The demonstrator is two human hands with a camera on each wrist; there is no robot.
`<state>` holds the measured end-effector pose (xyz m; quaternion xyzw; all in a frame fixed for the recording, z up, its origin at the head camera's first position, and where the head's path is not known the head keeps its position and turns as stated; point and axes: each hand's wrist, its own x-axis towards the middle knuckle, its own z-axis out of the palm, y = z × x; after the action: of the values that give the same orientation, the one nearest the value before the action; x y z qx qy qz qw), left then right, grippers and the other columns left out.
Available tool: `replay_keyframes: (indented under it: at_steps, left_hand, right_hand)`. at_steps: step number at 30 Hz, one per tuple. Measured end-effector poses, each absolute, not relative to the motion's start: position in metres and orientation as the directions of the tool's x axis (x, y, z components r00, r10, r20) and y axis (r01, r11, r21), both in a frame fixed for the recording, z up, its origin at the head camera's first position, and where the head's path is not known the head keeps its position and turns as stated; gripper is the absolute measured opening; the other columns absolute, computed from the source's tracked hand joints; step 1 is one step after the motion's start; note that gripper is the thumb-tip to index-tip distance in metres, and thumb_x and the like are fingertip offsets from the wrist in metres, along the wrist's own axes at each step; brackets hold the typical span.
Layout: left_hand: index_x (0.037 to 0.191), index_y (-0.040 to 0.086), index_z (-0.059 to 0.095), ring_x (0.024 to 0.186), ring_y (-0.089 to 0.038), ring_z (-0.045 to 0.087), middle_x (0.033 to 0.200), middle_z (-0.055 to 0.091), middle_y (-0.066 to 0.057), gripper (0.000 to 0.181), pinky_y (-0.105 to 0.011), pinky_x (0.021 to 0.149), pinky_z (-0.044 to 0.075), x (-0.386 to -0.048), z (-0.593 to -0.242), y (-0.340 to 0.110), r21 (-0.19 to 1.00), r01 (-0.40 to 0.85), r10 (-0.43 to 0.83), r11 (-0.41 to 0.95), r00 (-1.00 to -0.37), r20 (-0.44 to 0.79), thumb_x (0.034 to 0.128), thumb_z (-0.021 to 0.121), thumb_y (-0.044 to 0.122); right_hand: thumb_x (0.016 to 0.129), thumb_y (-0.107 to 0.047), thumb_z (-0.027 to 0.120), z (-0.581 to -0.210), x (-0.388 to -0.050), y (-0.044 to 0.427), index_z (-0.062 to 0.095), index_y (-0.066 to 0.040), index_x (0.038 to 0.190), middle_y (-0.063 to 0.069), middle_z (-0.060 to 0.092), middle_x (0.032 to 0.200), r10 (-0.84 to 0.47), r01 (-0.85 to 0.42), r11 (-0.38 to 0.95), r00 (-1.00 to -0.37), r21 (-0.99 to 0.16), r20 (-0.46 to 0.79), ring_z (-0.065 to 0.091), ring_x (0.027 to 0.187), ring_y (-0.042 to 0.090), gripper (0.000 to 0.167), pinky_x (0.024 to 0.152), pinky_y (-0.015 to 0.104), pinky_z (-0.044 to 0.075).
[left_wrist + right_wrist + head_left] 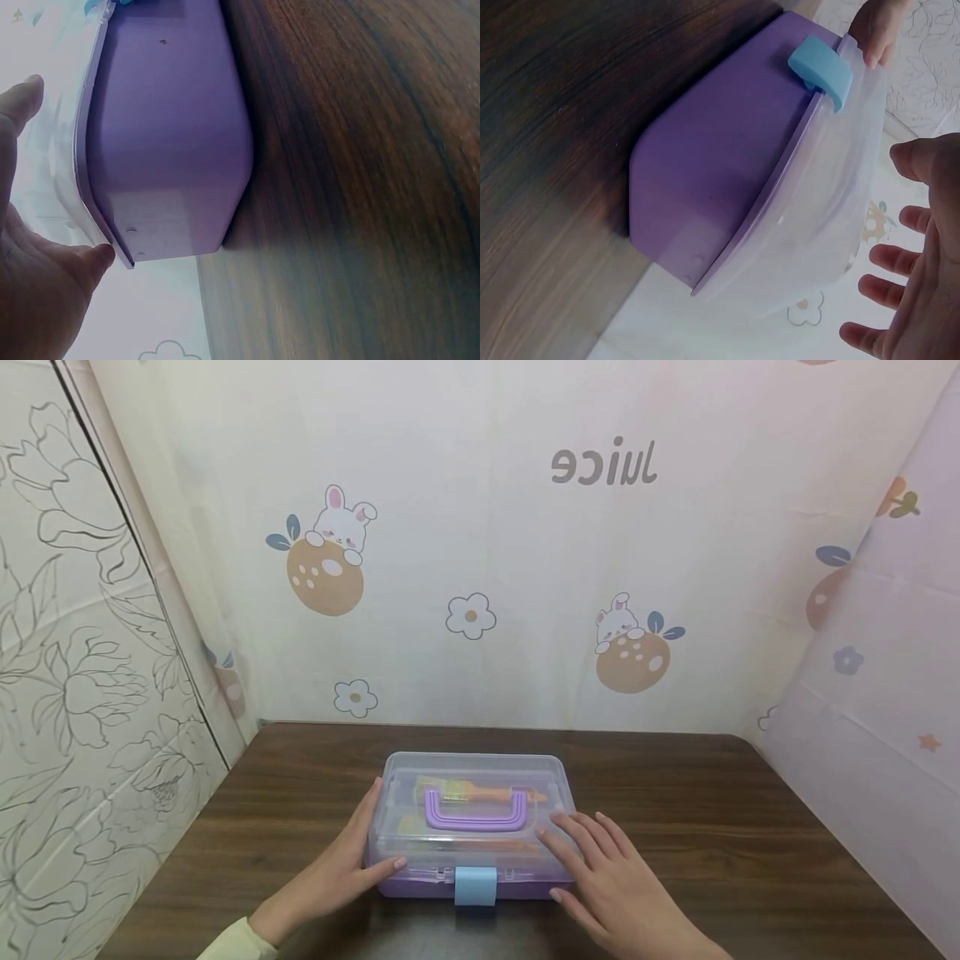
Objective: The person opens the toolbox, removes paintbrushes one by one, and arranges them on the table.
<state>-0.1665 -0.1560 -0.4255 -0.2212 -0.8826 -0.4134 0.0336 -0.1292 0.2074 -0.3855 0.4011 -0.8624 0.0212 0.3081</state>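
Observation:
A storage box (472, 889) with a purple base, a clear lid and a purple carry handle (476, 822) stands upright on the table. Its light-blue latch (476, 887) sits at the front middle, over the lid's edge. Through the lid show an orange-handled brush (480, 791) and, less clearly, another. My left hand (337, 872) rests along the box's left side, fingers extended, thumb near the front left corner. Over the lid's right front corner is my right hand (611, 881), its fingers spread and relaxed; the right wrist view shows them apart from the lid (810, 217).
The box stands on a dark wood-grain table (675, 810) with rounded far corners. Behind it hangs a pale curtain (480, 527) printed with rabbits and flowers. A flower-patterned panel (82, 677) rises along the left side.

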Motion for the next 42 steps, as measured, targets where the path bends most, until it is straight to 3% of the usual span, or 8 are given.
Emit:
replay_keyframes:
  at_steps: [12,23,31,42]
  left_hand:
    - [0.154,0.013,0.000,0.142,-0.034,0.012,0.158,0.003,-0.016,0.100,-0.051,0.109,0.017,-0.168,-0.425,-0.156,0.712,0.414,0.360,0.567,-0.902,0.237,0.0870,0.066,0.046]
    - [0.154,0.014,0.000,0.141,-0.034,0.012,0.158,0.004,-0.017,0.100,-0.050,0.109,0.017,-0.169,-0.427,-0.156,0.704,0.433,0.363,0.563,-0.895,0.260,0.0870,0.066,0.045]
    - [0.153,0.008,0.002,0.141,-0.035,0.013,0.158,0.004,-0.018,0.100,-0.051,0.108,0.018,-0.169,-0.429,-0.157,0.705,0.436,0.363,0.559,-0.893,0.265,0.0868,0.066,0.045]
    - [0.154,0.012,0.000,0.141,-0.035,0.013,0.158,0.004,-0.017,0.100,-0.053,0.108,0.018,-0.168,-0.428,-0.157,0.724,0.410,0.355,0.555,-0.904,0.240,0.0865,0.067,0.045]
  right_hand:
    - [0.102,-0.048,0.021,-0.387,-0.124,0.196,0.047,-0.014,0.137,0.009,0.048,0.136,-0.710,-0.699,0.665,-0.480,0.265,0.516,0.042,0.124,0.026,0.055,0.113,0.039,0.012]
    - [0.102,-0.045,0.024,-0.389,-0.125,0.179,0.045,-0.010,0.138,0.009,0.048,0.133,-0.748,-0.746,0.594,-0.373,0.301,0.549,0.044,0.120,0.027,0.054,0.104,0.044,0.024]
    - [0.102,-0.045,0.028,-0.397,-0.127,0.170,0.050,-0.012,0.132,0.008,0.051,0.130,-0.765,-0.753,0.566,-0.329,0.335,0.553,0.046,0.117,0.027,0.050,0.101,0.044,0.029]
    - [0.101,-0.043,0.032,-0.411,-0.129,0.159,0.053,-0.012,0.129,0.010,0.052,0.127,-0.777,-0.754,0.538,-0.269,0.378,0.569,0.048,0.112,0.025,0.046,0.094,0.044,0.034]
